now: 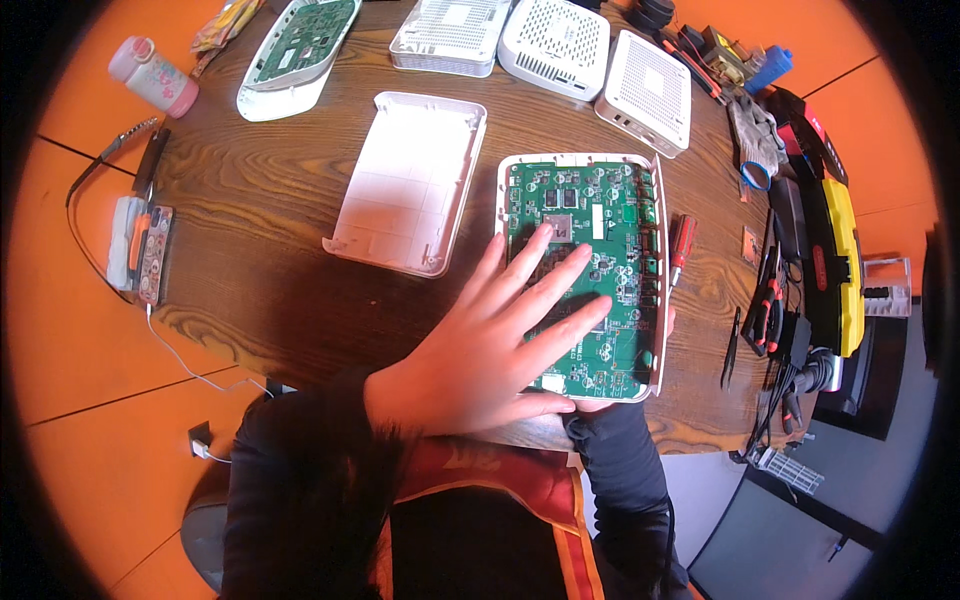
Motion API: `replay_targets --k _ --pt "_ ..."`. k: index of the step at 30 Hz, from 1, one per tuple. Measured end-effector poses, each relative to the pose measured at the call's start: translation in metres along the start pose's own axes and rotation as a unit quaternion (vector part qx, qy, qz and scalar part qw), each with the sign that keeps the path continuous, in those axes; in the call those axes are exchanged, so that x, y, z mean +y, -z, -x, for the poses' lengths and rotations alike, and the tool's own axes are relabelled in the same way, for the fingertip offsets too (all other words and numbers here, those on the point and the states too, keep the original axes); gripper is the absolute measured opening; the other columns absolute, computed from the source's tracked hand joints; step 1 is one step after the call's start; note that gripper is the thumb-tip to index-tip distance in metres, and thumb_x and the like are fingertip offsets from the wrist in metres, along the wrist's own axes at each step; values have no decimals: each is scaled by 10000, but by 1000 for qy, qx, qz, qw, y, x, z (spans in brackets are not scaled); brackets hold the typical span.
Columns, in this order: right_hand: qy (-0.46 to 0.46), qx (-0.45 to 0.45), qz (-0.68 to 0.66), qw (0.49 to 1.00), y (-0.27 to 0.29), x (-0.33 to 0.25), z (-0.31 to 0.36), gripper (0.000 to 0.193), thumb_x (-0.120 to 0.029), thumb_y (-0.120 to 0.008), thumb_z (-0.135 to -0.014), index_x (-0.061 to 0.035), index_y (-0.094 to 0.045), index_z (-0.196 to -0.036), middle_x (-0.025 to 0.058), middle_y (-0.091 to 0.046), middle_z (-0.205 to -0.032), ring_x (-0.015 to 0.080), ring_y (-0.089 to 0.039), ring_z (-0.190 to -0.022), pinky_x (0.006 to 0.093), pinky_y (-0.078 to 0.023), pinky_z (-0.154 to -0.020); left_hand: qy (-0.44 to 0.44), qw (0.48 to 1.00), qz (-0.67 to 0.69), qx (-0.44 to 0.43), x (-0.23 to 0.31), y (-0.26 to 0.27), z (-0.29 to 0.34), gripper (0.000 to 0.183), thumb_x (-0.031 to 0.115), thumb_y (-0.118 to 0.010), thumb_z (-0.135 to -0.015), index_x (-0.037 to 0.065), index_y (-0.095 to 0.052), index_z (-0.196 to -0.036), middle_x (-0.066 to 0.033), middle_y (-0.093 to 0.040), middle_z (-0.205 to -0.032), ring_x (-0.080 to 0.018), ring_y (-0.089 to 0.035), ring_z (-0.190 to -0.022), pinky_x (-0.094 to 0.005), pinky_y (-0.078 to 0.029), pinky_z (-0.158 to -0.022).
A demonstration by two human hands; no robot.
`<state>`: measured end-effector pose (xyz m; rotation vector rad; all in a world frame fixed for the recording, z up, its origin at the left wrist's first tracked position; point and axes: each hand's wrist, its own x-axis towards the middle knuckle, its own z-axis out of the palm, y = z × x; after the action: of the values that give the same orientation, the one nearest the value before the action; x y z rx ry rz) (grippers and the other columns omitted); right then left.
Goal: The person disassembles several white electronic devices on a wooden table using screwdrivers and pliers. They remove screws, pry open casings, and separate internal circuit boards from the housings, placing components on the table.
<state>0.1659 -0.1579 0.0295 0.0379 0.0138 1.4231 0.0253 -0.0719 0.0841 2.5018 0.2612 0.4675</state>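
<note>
A green circuit board point(625, 340) sits in a white plastic housing point(506, 172) near the table's front edge. My left hand point(490, 335) lies across the board, fingers spread, covering its lower left part. Below the housing, my right hand point(592, 406) holds it from underneath; most of that hand is hidden, with a little skin showing at the near edge and along the right side. To the left lies a detached white cover point(405, 185), its inner side up. Beside the housing's right edge is a red-handled screwdriver point(683, 245).
At the back stand several white vented device boxes point(555, 45) and an opened housing with a green board point(300, 45). A pink-and-white bottle point(155, 78) is far left. Pliers point(768, 305), tweezers point(732, 347) and a yellow-and-black toolbox point(840, 265) line the right side.
</note>
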Motion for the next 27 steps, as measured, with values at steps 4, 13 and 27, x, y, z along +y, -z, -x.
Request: replay_targets --k 4,13,27 --pt "-4 17 26 999 7 -3 4 868 -600 -553 -745 -88 -284 -1393 167 -369 -1380 333 -409 -1230 496 -335 -1030 -20 999 -47 -8 -2 -5 0 728 435 -678 -715 49 -444 -1287 -218 -343 -1377 -422 -315 -1272 -602 -261 -986" --pt "-26 -55 -2 998 4 4 1 842 -658 -463 -781 -109 -288 -1394 172 -358 -1385 329 -422 -1217 481 -349 -1021 -7 998 -17 55 -12 14 4 689 264 -747 -665 22 -479 -1252 -197 -384 -1351 -344 -379 -1258 -431 -330 -1012" --pt "-169 27 194 966 -18 17 -9 1250 -760 -657 -514 -47 -164 -1414 276 -300 -1371 459 -386 -1206 580 -376 -962 89 981 7 170 -66 37 -35 151 136 -650 -777 39 -549 -836 -75 -536 -818 -225 -514 -823 -336 -394 -767"
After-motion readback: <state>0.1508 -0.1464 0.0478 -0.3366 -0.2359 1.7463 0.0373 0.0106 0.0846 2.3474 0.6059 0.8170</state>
